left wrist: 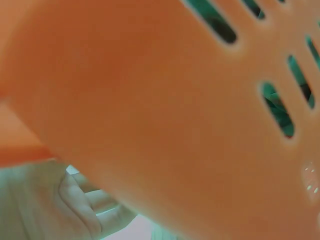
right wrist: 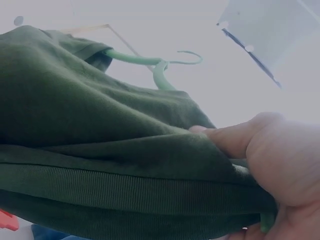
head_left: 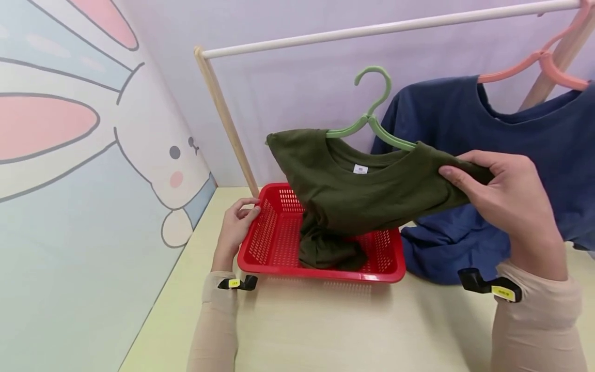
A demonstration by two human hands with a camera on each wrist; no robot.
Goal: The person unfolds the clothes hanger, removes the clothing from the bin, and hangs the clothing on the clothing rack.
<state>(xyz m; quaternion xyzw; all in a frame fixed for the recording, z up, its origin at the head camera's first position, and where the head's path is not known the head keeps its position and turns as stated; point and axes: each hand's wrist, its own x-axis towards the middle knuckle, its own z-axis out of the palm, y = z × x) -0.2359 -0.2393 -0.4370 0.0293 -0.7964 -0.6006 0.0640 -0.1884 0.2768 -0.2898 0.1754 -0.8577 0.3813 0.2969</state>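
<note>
A dark olive-green T-shirt (head_left: 372,196) hangs on a green hanger (head_left: 381,137), whose hook points up, off the rail. My right hand (head_left: 516,194) pinches the shirt's right shoulder, thumb in front; the green end of the hanger shows by my fingers in the right wrist view. The shirt's lower part lies bunched in a red basket (head_left: 321,269) with slotted walls. At the basket's left rim, my left hand (head_left: 237,225) grips the edge with thumb and fingers. In the left wrist view, the basket wall (left wrist: 150,110) looks orange and covers part of that hand.
A white rail (head_left: 325,36) on wooden posts (head_left: 228,119) spans the back. From it a navy T-shirt (head_left: 441,119) hangs on a pink hanger (head_left: 516,67) at the right, its lower part spread on the pale table (head_left: 334,330). A wall with a painted rabbit (head_left: 158,155) borders the left.
</note>
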